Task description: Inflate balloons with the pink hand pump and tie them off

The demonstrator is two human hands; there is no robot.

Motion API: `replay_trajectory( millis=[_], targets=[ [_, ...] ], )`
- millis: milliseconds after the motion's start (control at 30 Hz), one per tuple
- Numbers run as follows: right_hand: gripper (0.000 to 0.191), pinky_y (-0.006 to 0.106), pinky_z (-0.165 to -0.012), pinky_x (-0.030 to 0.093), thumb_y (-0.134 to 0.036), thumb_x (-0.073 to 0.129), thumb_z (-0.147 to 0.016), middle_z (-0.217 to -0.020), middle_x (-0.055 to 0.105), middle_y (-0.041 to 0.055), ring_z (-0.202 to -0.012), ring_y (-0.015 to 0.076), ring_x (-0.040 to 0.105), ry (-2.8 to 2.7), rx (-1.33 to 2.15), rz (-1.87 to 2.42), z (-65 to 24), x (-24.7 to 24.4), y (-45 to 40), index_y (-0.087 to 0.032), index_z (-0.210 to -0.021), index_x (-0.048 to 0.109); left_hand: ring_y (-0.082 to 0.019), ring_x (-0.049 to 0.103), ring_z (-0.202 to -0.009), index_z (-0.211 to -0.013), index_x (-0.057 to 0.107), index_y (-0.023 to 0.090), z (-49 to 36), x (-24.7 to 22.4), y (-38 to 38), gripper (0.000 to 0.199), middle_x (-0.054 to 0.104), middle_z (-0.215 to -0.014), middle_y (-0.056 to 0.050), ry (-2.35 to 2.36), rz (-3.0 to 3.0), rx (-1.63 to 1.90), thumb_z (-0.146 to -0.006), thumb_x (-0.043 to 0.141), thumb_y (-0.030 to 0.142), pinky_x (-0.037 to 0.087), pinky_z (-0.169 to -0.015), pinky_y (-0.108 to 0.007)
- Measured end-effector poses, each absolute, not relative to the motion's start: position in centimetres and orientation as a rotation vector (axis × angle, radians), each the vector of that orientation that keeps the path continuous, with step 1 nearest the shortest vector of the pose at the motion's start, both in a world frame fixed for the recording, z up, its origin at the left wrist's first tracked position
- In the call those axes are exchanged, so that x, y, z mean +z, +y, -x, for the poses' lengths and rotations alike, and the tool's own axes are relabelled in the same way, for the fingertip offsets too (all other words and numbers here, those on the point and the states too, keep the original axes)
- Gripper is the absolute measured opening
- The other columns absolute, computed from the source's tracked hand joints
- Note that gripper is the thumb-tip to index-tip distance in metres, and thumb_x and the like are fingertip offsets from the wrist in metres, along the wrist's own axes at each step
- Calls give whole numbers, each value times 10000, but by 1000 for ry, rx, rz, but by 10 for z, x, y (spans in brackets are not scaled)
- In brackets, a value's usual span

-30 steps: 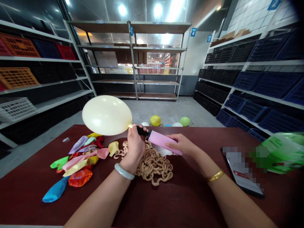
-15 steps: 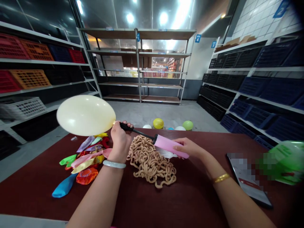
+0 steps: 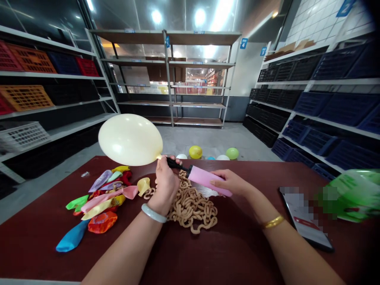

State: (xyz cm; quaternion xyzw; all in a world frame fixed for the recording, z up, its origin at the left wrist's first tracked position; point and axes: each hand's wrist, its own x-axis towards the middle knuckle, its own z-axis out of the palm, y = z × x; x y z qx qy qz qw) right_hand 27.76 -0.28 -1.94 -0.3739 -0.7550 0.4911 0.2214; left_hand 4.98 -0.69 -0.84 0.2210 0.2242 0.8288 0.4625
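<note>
A large inflated cream balloon [image 3: 130, 139] points to the left, its neck at the black nozzle end of a pink hand pump [image 3: 208, 181]. My left hand [image 3: 168, 174] is closed around the balloon's neck and the black end of the pump. My right hand [image 3: 230, 181] grips the pink barrel. Below and between the hands lies a pile of tan, rope-like coils [image 3: 194, 208] on the dark red table [image 3: 243, 253]. Several uninflated balloons [image 3: 102, 221] in mixed colours lie to the left of my left forearm.
A phone [image 3: 307, 219] lies at the right beside a green plastic bag [image 3: 356, 194]. A small clear scrap [image 3: 85, 174] is at the table's left. Inflated balloons [image 3: 195, 152] rest on the floor beyond the far edge. Shelves with crates [image 3: 31, 97] stand on both sides.
My left hand has moved right towards my right hand, bringing the cream balloon with it. Less of the pump's black rod shows between the hands.
</note>
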Motion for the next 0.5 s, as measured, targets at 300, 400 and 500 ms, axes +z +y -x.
replay_trajectory(
  millis=[300, 400, 500],
  targets=[
    [508, 309, -730, 498, -464, 709, -803, -1064, 703, 86, -893, 228, 651, -2235, 1165, 1086, -268, -18, -7, -155, -1202, 650, -129, 570, -583, -842, 483, 211, -60, -18, -10, 197, 559, -699, 19, 538, -542, 1956, -812, 649, 312, 487, -625, -291],
    [480, 317, -753, 475, -468, 725, -784, -1068, 698, 85, -929, 248, 639, -2344, 1071, 1171, -269, -18, -7, -156, -1143, 654, -138, 598, -595, -842, 504, 202, -59, -24, -7, 203, 586, -711, 8, 586, -581, 1965, -814, 653, 338, 502, -639, -300],
    [447, 302, -728, 467, -494, 686, -816, -1062, 696, 80, -924, 242, 636, -2375, 1096, 1170, -271, -20, -7, -168, -1119, 650, -148, 624, -618, -831, 521, 192, -57, -25, -6, 204, 605, -726, -1, 643, -597, 1997, -811, 657, 343, 520, -663, -316]
  ],
)
